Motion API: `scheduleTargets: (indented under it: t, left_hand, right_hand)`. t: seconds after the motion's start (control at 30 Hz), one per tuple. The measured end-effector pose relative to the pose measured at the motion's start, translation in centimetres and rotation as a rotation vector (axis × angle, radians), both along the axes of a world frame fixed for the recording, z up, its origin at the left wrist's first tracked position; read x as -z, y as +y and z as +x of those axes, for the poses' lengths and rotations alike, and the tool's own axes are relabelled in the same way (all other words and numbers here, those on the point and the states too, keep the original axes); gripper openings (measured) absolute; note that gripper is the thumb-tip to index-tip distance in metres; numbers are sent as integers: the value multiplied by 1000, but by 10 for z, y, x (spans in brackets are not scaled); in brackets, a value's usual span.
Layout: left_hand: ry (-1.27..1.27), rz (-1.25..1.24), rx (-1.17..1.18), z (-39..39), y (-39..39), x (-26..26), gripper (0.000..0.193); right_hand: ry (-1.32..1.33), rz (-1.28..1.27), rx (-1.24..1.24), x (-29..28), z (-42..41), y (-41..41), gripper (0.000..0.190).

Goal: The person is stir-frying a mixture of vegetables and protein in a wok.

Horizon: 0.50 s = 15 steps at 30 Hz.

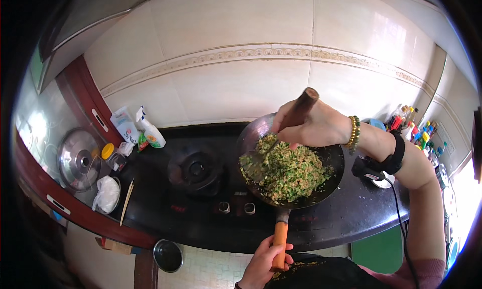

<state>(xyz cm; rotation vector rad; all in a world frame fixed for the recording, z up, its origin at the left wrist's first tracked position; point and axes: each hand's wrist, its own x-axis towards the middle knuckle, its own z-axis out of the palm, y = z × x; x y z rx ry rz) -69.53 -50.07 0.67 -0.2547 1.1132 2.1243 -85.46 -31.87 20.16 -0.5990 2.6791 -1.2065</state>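
A dark wok (335, 172) stands on the right side of the black gas stove, filled with a chopped green and light brown mixture (297, 172). My left hand (263, 259) grips the wok's orange wooden handle (279, 240) from the left. Above the wok, my right hand (316, 127) is closed round the dark wooden handle (301, 106) of a metal spatula (256, 166). The spatula's blade rests at the left part of the mixture. Beads and a black strap are on my right wrist and forearm.
An unused burner (197, 168) lies left of the wok. Farther left are chopsticks (127, 202), a white plastic bag (107, 195), a yellow-lidded jar (113, 157), a spray bottle (150, 133) and a metal lid (79, 159). Bottles (408, 119) stand at the right, near a white bowl (383, 180).
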Motion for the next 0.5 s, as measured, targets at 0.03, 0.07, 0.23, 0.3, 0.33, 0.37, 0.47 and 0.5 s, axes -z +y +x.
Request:
scheduleTargets:
  t: [0.03, 0.07, 0.23, 0.3, 0.33, 0.37, 0.47, 0.5]
  left_hand:
    - [35, -7, -28, 2, 0, -3, 40]
    - [47, -12, -25, 2, 0, -4, 41]
    - [75, 32, -14, 1, 0, 3, 42]
    - [69, 36, -15, 1, 1, 1, 43]
    - [66, 37, -14, 1, 1, 0, 43]
    - [66, 45, -10, 1, 2, 0, 43]
    - [45, 67, -10, -1, 1, 4, 43]
    - [37, 72, -10, -1, 0, 5, 42]
  right_hand:
    - [5, 8, -16, -1, 0, -4, 12]
    - [-27, -12, -25, 0, 0, -7, 13]
    - [96, 80, -19, 30, -19, -10, 9]
    - [197, 148, -15, 51, -28, -6, 8]
    - [218, 144, -5, 59, -31, -2, 8]
    - [240, 140, 8, 64, -32, 4, 8]
    - [80, 37, 13, 32, -9, 13, 8]
    - [25, 9, 16, 19, 0, 14, 8]
